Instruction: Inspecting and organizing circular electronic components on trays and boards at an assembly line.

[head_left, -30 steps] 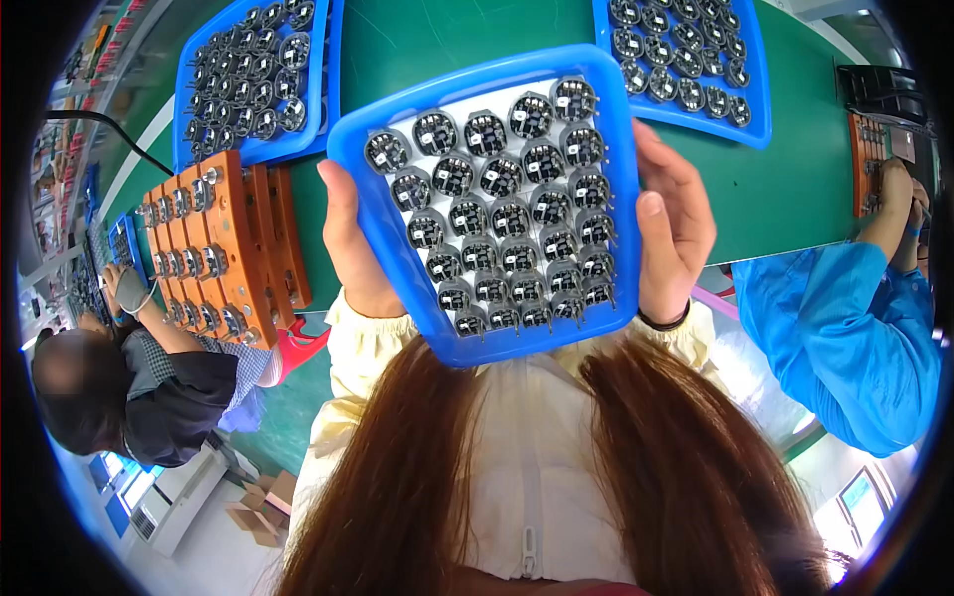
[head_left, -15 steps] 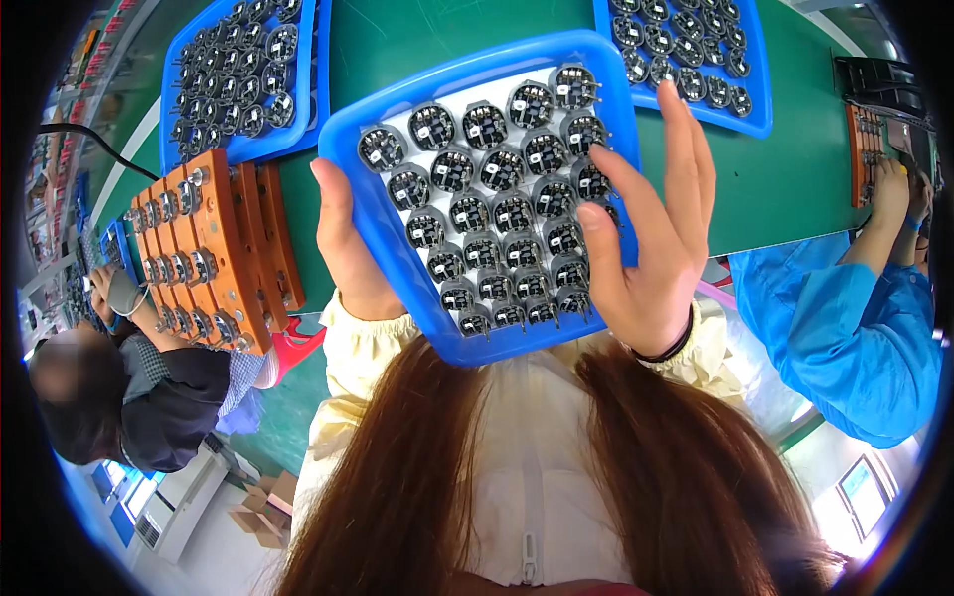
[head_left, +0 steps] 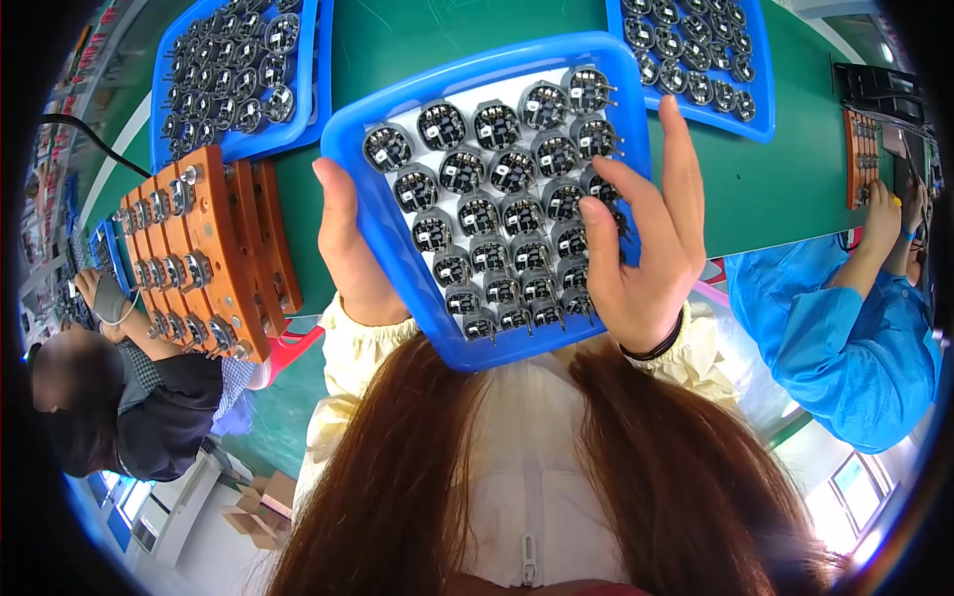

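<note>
Head: blue tray (head_left: 467, 353) is clamped by left hand (head_left: 356, 260) at nine o'clock; right hand (head_left: 648, 270) grip (three o'clock, over round parts (head_left: 512, 170)) is unclear.

Blue tray (head_left: 487, 356), centre; black parts (head_left: 463, 171) inside; orange rack (head_left: 217, 243), nine o'clock; green tabletop (head_left: 467, 20), twelve; cream jacket (head_left: 527, 447), six.

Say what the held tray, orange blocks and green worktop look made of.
Held tray: probably glossy plastic, from bright highlights, rounded corners. Orange blocks: perhaps smooth resin board, from uniform colour. Green worktop: maybe satin rubber or vinyl, from soft sheen, faint scratches.
</note>
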### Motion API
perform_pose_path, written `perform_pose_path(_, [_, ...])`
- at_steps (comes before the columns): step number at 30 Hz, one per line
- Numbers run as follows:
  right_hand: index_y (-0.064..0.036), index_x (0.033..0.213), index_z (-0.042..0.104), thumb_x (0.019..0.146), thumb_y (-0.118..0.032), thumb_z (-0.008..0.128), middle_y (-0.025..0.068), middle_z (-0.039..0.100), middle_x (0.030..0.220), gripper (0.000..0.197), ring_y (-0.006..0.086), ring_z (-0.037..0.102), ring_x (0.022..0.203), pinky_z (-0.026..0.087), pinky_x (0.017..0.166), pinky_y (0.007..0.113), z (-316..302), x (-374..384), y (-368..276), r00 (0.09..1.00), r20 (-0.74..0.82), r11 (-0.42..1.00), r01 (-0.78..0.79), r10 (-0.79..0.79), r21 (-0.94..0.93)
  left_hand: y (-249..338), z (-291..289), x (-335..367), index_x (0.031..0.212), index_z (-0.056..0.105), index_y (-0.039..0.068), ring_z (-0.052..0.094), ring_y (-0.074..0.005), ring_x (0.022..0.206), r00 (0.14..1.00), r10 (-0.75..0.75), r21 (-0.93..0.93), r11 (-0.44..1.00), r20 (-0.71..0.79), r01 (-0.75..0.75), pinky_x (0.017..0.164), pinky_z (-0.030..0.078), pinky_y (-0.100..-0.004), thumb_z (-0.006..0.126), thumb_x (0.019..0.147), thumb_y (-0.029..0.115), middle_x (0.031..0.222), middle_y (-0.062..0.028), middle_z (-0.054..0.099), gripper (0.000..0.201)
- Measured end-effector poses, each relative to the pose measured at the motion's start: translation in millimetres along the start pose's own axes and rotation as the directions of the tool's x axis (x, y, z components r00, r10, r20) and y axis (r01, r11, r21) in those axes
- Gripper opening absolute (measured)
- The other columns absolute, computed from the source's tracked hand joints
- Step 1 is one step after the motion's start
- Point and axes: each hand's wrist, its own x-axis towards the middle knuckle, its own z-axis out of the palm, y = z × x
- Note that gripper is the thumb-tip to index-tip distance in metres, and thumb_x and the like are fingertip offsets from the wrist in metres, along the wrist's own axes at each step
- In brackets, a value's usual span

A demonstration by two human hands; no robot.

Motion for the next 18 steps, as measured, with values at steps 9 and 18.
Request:
perform_pose_path(9, [0.0037,0.092,0.061,0.073,0.0,0.061,0.0273,0.043,0.127,0.019,0.0374,0.05,0.109,0.04,0.089,0.038,4.2,1.4,1.2,0.999,-0.033,1.0,0.004,-0.004,-0.025,0.6,0.8,0.3,0.132,0.032,0.002,0.046,-0.0337,0.115,0.999,0.007,0.013,1.0,-0.035,-0.007,0.094,0.04,-0.0484,0.033,0.086,0.06,0.13,-0.0185,0.042,0.074])
perform_pose_path(18, [0.0048,0.085,0.06,0.071,0.001,0.062,0.0286,0.045,0.123,0.014,0.0415,0.049,0.11,0.04,0.09,0.041,4.4,0.5,1.1,0.999,-0.018,0.998,-0.032,0.033,0.051,-1.7,6.2,-1.3,0.133,0.029,0.001,0.047,-0.0341,0.114,0.993,0.01,0.075,0.997,-0.121,-0.001,0.093,0.042,-0.0477,0.032,0.085,0.062,0.129,-0.0198,0.042,0.078])
